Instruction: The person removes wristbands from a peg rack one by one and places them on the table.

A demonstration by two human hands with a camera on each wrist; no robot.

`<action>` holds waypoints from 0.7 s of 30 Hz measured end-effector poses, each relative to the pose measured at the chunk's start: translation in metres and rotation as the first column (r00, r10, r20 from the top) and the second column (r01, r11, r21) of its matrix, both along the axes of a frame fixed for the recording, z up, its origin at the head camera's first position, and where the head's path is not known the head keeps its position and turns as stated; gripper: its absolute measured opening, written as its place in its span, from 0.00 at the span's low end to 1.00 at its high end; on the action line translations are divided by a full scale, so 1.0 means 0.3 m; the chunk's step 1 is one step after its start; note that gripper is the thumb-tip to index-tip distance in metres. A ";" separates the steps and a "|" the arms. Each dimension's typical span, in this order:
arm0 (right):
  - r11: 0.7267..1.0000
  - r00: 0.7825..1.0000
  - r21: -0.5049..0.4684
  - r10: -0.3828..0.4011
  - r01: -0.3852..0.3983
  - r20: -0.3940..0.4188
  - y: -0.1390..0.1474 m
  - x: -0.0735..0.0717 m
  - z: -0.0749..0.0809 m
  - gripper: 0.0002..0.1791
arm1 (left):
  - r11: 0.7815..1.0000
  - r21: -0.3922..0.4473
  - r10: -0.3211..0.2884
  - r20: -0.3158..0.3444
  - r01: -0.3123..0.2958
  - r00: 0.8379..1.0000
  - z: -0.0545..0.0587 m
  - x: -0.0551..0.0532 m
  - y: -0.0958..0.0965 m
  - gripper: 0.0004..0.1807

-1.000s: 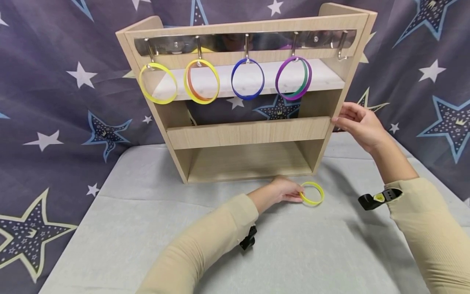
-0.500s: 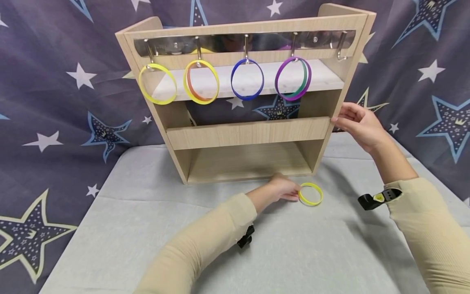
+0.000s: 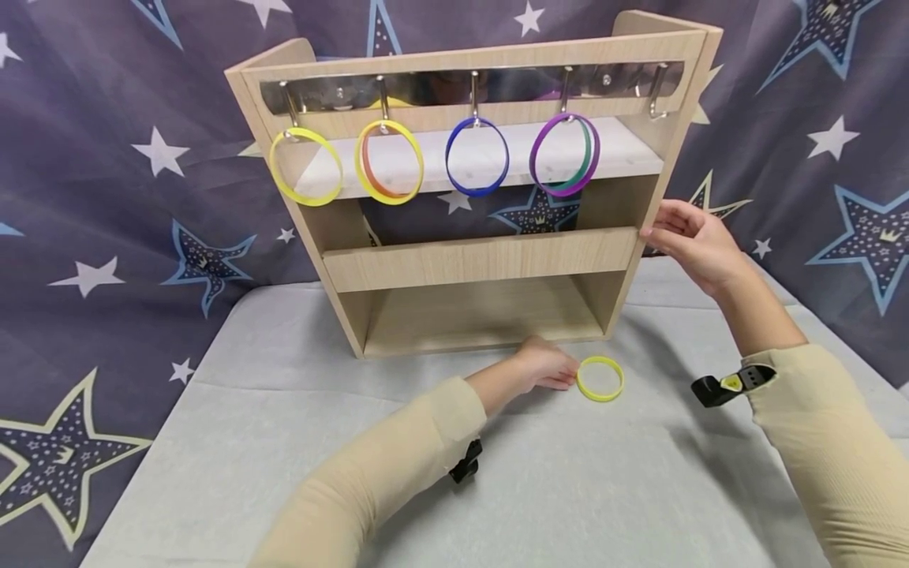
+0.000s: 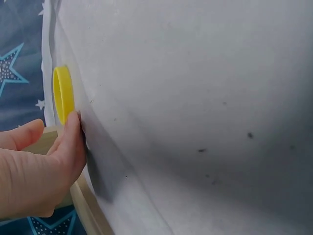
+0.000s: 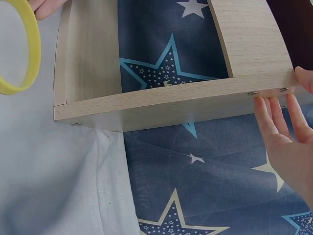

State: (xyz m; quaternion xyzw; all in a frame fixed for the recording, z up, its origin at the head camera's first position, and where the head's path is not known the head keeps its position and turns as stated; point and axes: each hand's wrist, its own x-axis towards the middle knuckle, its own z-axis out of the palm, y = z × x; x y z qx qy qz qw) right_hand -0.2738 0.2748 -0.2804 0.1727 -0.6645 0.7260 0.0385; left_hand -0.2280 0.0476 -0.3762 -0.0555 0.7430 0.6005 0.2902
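A yellow wristband (image 3: 600, 399) lies on the grey cloth before the wooden shelf unit (image 3: 483, 263). Its left rim sits right at the fingertips of my left hand (image 3: 545, 366), whose fingers are extended. In the left wrist view, the thumb stands apart from those fingers and the band (image 4: 69, 93) shows just past them. At the unit's right side, the fingertips of my right hand (image 3: 699, 241) rest against the outer panel. The right wrist view shows the fingers (image 5: 266, 117) nearly straight on that panel, with the thumb (image 5: 304, 78) at its front edge.
A metal hook rail (image 3: 440, 83) runs along the unit's top. From it hang a yellow band (image 3: 275, 170), a yellow band (image 3: 420, 162) with an orange one, a blue band (image 3: 479, 192), and a purple band (image 3: 598, 150) with a green one. The rightmost hook (image 3: 655, 99) holds nothing.
My left hand has drawn slightly left; its fingers overlapped the yellow wristband's rim earlier and now only reach its edge. My right hand stays at the side panel.
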 end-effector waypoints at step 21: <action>1.000 1.000 0.020 -0.007 0.007 0.005 0.004 -0.005 0.000 0.18 | 0.988 0.063 -0.139 -0.090 0.144 0.986 0.011 0.025 -0.138 0.14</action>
